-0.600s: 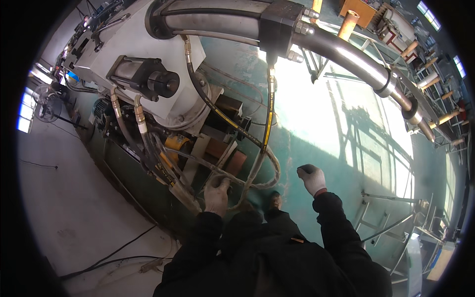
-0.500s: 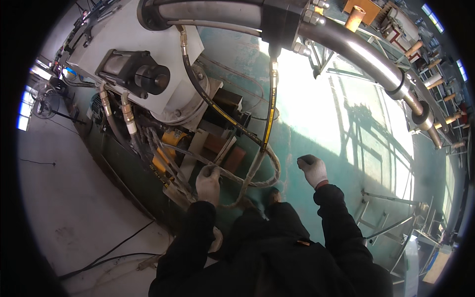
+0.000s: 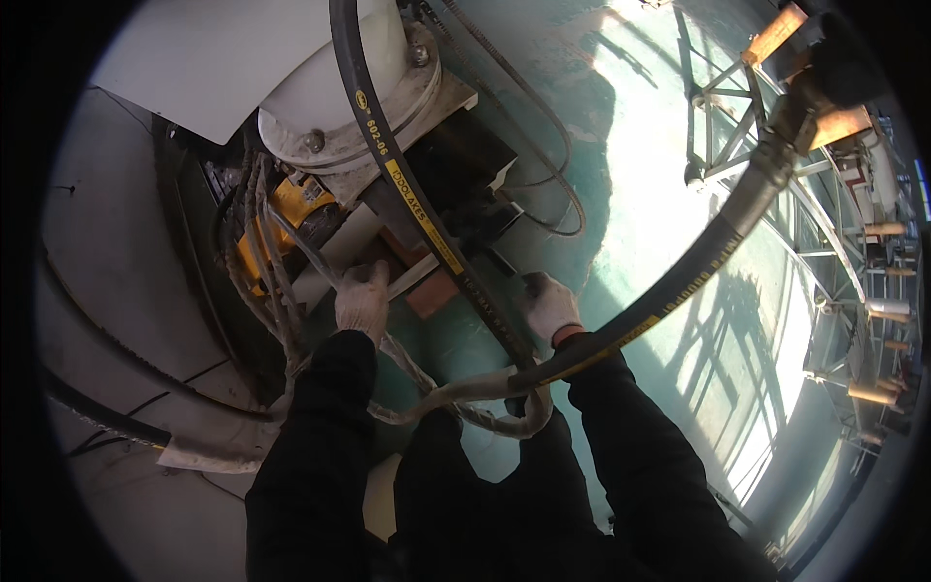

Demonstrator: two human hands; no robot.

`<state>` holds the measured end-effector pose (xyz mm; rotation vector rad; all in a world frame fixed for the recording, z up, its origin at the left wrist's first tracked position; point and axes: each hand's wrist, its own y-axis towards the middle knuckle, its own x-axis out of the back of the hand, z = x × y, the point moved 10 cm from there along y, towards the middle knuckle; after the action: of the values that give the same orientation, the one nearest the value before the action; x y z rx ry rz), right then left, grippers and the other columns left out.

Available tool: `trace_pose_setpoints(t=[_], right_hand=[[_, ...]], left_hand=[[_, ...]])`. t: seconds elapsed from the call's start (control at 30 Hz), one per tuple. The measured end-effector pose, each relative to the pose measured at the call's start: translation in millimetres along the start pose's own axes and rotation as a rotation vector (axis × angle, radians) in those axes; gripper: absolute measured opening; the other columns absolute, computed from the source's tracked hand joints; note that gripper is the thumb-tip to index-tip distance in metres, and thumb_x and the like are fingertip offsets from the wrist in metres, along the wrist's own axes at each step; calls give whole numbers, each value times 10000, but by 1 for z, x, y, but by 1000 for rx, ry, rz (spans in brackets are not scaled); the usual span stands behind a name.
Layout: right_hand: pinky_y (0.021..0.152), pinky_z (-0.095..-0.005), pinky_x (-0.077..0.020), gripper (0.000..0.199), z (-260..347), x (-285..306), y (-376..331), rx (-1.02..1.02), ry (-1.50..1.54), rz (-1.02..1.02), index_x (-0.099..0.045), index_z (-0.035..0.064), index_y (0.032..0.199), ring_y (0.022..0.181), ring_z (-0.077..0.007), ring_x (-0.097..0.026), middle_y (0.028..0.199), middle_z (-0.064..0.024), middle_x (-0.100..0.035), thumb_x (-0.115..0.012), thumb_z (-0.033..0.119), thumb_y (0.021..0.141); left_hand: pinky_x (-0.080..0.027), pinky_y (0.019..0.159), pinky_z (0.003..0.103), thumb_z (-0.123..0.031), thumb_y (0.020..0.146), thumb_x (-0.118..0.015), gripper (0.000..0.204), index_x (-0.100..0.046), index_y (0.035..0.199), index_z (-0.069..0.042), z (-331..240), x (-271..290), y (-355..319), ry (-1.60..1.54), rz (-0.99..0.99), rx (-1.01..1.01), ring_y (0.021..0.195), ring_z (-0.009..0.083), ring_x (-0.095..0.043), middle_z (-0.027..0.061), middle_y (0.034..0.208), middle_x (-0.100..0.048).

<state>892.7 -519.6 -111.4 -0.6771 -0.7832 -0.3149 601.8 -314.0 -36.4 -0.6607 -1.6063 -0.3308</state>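
My left hand (image 3: pixel 363 303), in a white glove with dark fingertips, is curled closed over a dusty wrapped hose (image 3: pixel 405 365) beside the machine's base. Its fingers hide whether it grips that hose. On the other side of a thick black hydraulic hose (image 3: pixel 419 209), my gloved right hand (image 3: pixel 554 307) is also curled, dark fingertips turned inward. What it holds, if anything, does not show. A reddish-brown block (image 3: pixel 432 294) lies on the floor between the hands. Another black hose (image 3: pixel 679 296) crosses over my right forearm.
A white machine body (image 3: pixel 194 63) with a round bolted flange (image 3: pixel 315 141) stands ahead at left. Below it are a yellow part (image 3: pixel 291 209) and several dusty hoses. Loops of hose hang around my knees. A metal frame (image 3: pixel 747 116) stands at far right.
My view has dropped and come closer to the machine's base; the large cylinder overhead has left the picture. Both hands have moved forward, and the right is now nearer the hanging black hose.
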Motion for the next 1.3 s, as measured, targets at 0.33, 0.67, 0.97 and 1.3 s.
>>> trace_pose_setpoints(t=[0.33,0.67,0.97,1.3], right_hand=[[1061,-572,-617,499,17,-90,114,12,-48,147,-701,22,1429,1269,-476,-762,1301,-281,-808,-690,375,1077],[1022,-564,-637,404,77,39,97,56,-141,169,-830,47,1300,1217,-469,-778,1272,-288,-813,-696,337,1052],[966,-569,-650,351,81,-48,82,125,-167,317,-828,24,1219,1117,-496,-787,1155,-289,-821,-667,296,1064],[928,-589,-625,341,77,-20,69,47,-80,159,-799,11,1165,1070,-523,-772,1112,-293,-812,-683,313,1054]], left_hand=[[-621,908,488,-139,1144,-579,262,-748,1317,-40,-13,-59,98,-45,-220,-64,1045,422,-768,209,1137,-791],[-633,897,574,-82,1019,-645,321,-756,1318,-45,-16,-74,120,-247,-433,285,1063,490,-763,275,1152,-773],[-633,822,565,-82,977,-696,165,-779,1115,-49,-42,-40,119,83,-441,106,975,476,-750,258,1057,-737],[-636,829,555,-103,979,-708,147,-798,1086,-60,-32,-51,125,-11,-388,72,967,470,-745,254,1069,-740]])
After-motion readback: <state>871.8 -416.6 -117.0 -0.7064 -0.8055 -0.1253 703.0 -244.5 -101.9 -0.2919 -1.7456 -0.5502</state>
